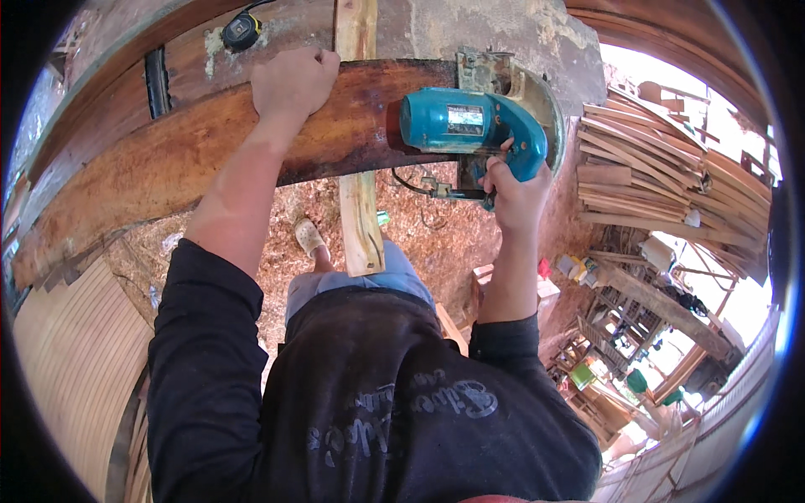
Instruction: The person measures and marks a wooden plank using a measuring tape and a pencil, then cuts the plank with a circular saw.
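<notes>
A long, dark reddish-brown wooden plank [201,138] stretches across in front of me from the left. My left hand [293,86] is closed over its far edge, with most of the fingers hidden beyond it. My right hand [517,186] is wrapped round the rear handle of a teal circular saw [449,119]. The saw's metal base [480,69] sits at the plank's right end. Whether the blade is turning cannot be seen. Under the plank runs a pale wooden strip [360,222], its near end by my lap.
A black tape measure [241,32] lies beyond the plank, and a black bar [157,82] is farther left. A dark cord [404,180] hangs below the saw. Stacked boards [646,172] fill the right side. A striped wooden panel [80,369] stands at lower left. Shavings cover the floor [453,243].
</notes>
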Available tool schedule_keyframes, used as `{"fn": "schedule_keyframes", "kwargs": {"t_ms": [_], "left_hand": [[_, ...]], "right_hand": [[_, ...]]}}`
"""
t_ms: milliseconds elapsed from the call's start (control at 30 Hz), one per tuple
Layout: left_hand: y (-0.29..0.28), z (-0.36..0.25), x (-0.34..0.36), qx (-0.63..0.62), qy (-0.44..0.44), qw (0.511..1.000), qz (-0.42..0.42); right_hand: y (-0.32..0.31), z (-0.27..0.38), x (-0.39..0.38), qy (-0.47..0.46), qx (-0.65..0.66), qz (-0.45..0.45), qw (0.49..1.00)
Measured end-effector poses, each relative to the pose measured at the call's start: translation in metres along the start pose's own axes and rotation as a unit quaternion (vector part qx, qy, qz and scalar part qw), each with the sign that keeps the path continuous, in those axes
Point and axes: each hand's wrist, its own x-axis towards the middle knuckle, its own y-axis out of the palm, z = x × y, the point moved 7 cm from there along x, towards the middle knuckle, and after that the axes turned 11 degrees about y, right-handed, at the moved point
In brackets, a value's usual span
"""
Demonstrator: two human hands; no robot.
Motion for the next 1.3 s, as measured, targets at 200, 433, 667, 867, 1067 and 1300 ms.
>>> {"fn": "schedule_keyframes", "kwargs": {"t_ms": [200,433,667,867,1067,1300], "left_hand": [[0.001,0.001,0.001,0.008,-0.013,1.0,0.01],[-0.002,-0.002,0.001,0.005,-0.008,1.0,0.007],[-0.002,-0.002,0.002,0.008,-0.002,1.0,0.005],[-0.002,-0.003,0.0,0.004,-0.001,1.0,-0.004],[-0.002,-0.002,0.001,0.005,-0.005,1.0,0.007],[-0.004,-0.003,0.0,0.003,0.008,1.0,-0.004]], "right_hand": [[-0.001,-0.004,0.002,-0.005,0.018,0.005,1.0],[0.001,-0.001,0.006,-0.014,0.009,0.005,1.0],[0.003,0.003,0.011,-0.021,0.017,0.01,1.0],[0.005,0.004,0.014,-0.015,0.016,0.01,1.0],[0.005,0.005,0.016,-0.016,0.028,0.013,0.999],[0.006,0.008,0.018,-0.019,0.025,0.016,0.999]]}}
